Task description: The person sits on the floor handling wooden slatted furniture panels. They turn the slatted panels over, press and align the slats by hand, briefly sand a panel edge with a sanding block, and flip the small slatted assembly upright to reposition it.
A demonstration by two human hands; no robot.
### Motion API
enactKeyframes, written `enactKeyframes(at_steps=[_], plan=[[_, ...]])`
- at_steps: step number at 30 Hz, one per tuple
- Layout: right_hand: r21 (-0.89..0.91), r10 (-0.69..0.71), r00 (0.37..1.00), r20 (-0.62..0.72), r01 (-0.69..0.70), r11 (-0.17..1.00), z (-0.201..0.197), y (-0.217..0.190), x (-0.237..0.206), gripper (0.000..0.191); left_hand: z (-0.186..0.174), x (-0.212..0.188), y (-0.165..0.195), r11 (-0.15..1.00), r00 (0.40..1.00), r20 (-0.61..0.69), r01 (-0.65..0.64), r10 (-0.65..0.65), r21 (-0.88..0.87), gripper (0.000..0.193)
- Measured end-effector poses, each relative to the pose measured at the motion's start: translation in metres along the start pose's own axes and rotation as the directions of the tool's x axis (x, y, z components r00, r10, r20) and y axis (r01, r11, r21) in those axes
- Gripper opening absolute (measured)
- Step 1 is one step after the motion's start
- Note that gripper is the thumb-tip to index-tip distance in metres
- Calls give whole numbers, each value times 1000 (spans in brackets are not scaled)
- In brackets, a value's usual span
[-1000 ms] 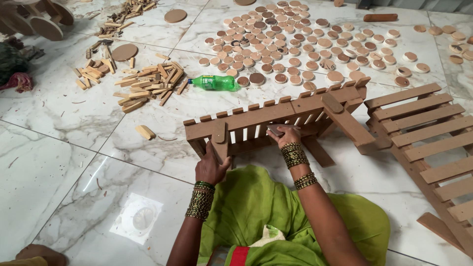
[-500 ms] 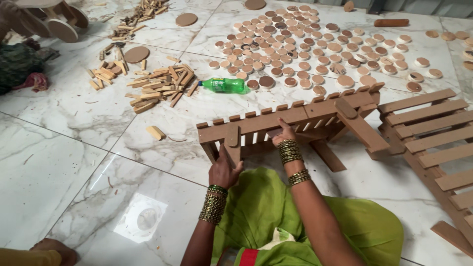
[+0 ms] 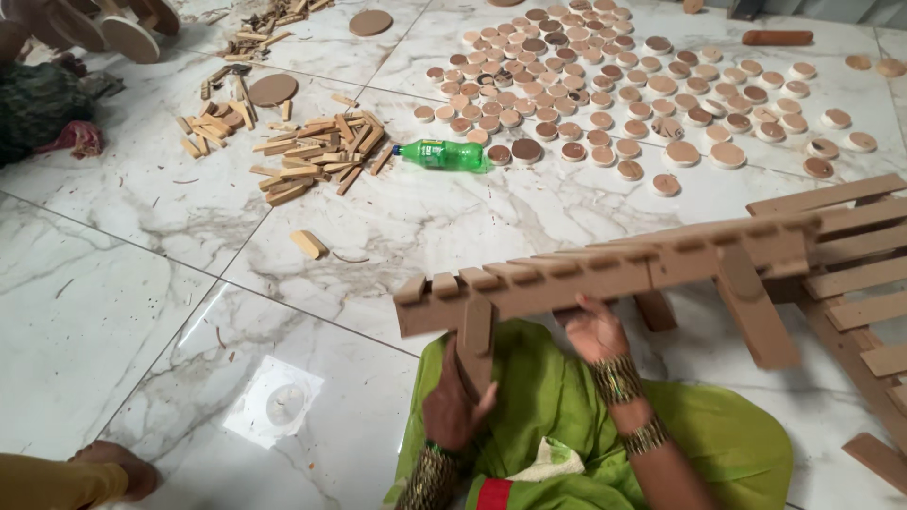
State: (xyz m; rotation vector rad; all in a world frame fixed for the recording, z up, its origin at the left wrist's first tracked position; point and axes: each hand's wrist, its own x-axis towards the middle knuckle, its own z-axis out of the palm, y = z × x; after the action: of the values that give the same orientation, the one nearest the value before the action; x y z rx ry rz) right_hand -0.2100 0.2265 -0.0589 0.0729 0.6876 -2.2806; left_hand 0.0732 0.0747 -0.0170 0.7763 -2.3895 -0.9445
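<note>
Long slatted brown wooden rack (image 3: 605, 274) lifted over lap, left hand (image 3: 452, 406) clamped on its near leg, right hand (image 3: 593, 331) gripping underside rail; risk: far end could swing into second slatted wooden frame (image 3: 855, 283) if tilted carelessly.

Two hands grip one slatted rack (image 3: 605, 269): the left hand (image 3: 455, 401) and the right hand (image 3: 593, 331); a second rack (image 3: 850, 283) lies at the right. One green bottle (image 3: 442, 155) lies on the floor, with one loose block (image 3: 307, 244), two large discs (image 3: 272, 90) and one brown rod (image 3: 777, 38). The small discs (image 3: 605, 94) run to several dozen and the sticks (image 3: 316, 156) to dozens, too many to count exactly
</note>
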Motion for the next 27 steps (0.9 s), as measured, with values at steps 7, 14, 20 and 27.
enactKeyframes(at_steps=[7, 14, 20, 27], plan=[[114, 47, 989, 143, -64, 991, -70, 13, -71, 38, 20, -72, -31, 995, 995, -22, -95, 94, -41, 92], [63, 96, 992, -81, -91, 994, -86, 21, -104, 51, 10, -56, -32, 65, 911, 211, 249, -355, -966, 67], [113, 93, 996, 1, -92, 989, -78, 23, -106, 53, 10, -38, -18, -345, 834, 239, 63, -497, -936, 58], [157, 91, 992, 86, -103, 982, -85, 30, -92, 38, 31, -16, -38, -70, 821, 123, 101, -557, -992, 55]])
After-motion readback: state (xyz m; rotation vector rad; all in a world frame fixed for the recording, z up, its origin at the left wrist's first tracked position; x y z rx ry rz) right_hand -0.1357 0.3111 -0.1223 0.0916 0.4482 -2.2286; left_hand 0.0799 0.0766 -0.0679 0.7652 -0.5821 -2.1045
